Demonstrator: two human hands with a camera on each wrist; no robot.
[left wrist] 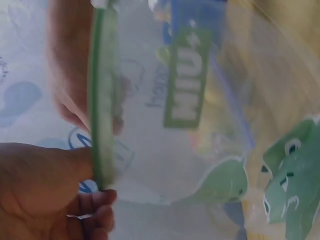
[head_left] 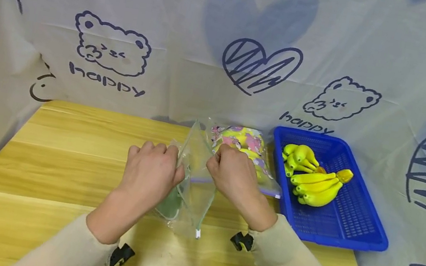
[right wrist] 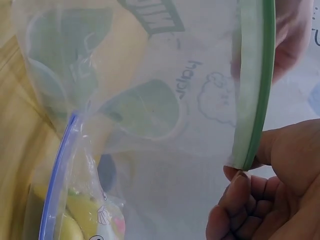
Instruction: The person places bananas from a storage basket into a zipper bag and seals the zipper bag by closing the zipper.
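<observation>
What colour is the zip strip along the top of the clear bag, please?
Green; the zip strip shows best in the right wrist view.

Yellow bananas [head_left: 315, 182] in a blue basket [head_left: 351, 224] (clear bag [head_left: 190, 186] green-edged).

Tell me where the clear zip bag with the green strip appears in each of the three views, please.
Head: the clear zip bag is at centre, held up over the table between the left hand and right hand.
Left wrist: it fills most of the picture.
Right wrist: it fills the upper part and the middle.
Shared landmark: the bag's green strip, pinched by a hand in both wrist views.
</observation>
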